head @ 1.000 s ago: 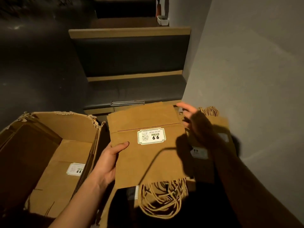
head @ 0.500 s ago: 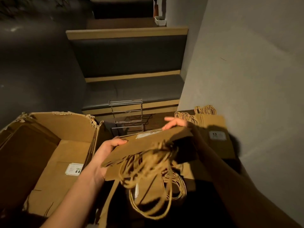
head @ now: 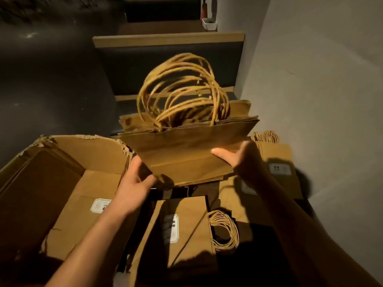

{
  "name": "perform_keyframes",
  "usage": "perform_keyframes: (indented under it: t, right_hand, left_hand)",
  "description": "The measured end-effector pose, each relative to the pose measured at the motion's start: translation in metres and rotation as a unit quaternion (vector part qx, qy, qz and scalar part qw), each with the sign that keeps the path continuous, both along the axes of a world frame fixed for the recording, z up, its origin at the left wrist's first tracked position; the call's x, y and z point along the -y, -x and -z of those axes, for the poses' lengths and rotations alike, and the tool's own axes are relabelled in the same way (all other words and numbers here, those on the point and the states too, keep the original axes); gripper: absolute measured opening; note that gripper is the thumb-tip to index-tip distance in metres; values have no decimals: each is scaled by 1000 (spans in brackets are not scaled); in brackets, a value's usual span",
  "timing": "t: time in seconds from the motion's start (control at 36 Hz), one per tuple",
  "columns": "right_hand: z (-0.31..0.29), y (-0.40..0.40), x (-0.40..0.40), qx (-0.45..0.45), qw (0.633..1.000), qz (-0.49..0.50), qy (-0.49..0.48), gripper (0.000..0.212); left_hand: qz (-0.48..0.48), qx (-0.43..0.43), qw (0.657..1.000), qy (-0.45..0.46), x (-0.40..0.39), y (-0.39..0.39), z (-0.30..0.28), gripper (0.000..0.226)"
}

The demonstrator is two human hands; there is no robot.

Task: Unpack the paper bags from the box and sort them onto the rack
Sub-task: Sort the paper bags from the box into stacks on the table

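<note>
I hold a bundle of flat brown paper bags (head: pixel 186 150) between both hands, its twisted-paper handles (head: pixel 182 90) sticking up and away from me. My left hand (head: pixel 134 183) grips the bundle's lower left corner. My right hand (head: pixel 242 158) grips its right edge, thumb across the near face. The open cardboard box (head: pixel 68 154) stands at the left with more flat bags (head: pixel 83 214) inside. The wire rack is hidden behind the bundle.
More bags lie below the bundle: one stack with a price label (head: pixel 182 230) in the middle, another stack (head: pixel 277 168) against the grey wall (head: pixel 310 100) on the right. A dark bench seat (head: pixel 165 65) lies ahead. Dark floor is at the left.
The bundle has been flipped over: its handles hung down towards me, and now they point up and away. Both hands shifted their grip; the rack seen earlier is now covered.
</note>
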State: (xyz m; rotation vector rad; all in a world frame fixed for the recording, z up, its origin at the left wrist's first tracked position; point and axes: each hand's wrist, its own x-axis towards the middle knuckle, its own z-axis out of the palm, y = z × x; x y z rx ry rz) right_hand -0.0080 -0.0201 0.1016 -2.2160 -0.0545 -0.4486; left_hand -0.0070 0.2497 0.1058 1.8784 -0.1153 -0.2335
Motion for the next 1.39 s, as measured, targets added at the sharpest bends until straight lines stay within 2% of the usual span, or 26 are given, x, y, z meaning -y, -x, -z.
perform_keyframes:
  t: [0.06, 0.11, 0.17, 0.19, 0.28, 0.42, 0.56, 0.64, 0.72, 0.86, 0.97, 1.06, 1.14, 1.25, 1.33, 1.36, 1.39]
  right_hand:
    - [-5, 4, -3, 14, 999, -36, -8, 17]
    - [-4, 6, -5, 10, 995, -75, -63, 19]
    - [3, 10, -10, -53, 991, -60, -107, 6]
    - [7, 13, -12, -91, 987, -38, -126, 8]
    - [29, 25, -20, -193, 959, 0, -206, 21]
    - [75, 47, -36, -248, 935, 5, -254, 24]
    - [106, 59, -47, -306, 909, 31, -281, 47]
    - [112, 56, -55, -316, 902, 34, -293, 47]
    - [116, 50, -64, -344, 889, 57, -296, 47]
    - [112, 47, -65, -322, 900, 68, -286, 33]
    - [116, 51, -68, -319, 896, 81, -299, 44]
    - [114, 53, -70, -337, 896, 65, -283, 24]
    - [109, 53, -71, -325, 903, 72, -273, 28]
    - [109, 47, -63, -298, 901, 119, -291, 16]
    - [106, 41, -59, -286, 892, 109, -334, 62]
    - [102, 39, -56, -261, 887, 109, -364, 52]
    - [100, 36, -51, -243, 879, 107, -395, 28]
  left_hand:
    - [-17, -20, 1000, -8, -3, -1, 4, 28]
    - [-43, -34, 998, 10, -2, -1, 7, 15]
    - [-53, -45, 998, -2, -3, 0, 13, 12]
    - [-51, -55, 997, 6, -3, 2, 16, 11]
    - [-56, -83, 994, 37, -7, 10, 34, 20]
    - [-102, -132, 984, 56, -13, 24, 76, 13]
    - [-130, -181, 968, 119, -25, 33, 89, 33]
    - [-132, -187, 963, 142, -26, 35, 89, 53]
    - [-131, -172, 970, 114, -23, 33, 91, 35]
    - [-130, -141, 976, 101, -21, 32, 86, 22]
    - [-121, -145, 977, 97, -23, 34, 87, 17]
    - [-117, -169, 973, 105, -25, 37, 88, 17]
    - [-101, -141, 980, 95, -24, 39, 83, 17]
    - [-60, -102, 989, 85, -22, 36, 77, 20]
    - [-19, -122, 990, 71, -23, 37, 74, 26]
    - [2, -122, 991, 57, -25, 38, 74, 29]
    - [24, -115, 992, 40, -27, 39, 74, 32]
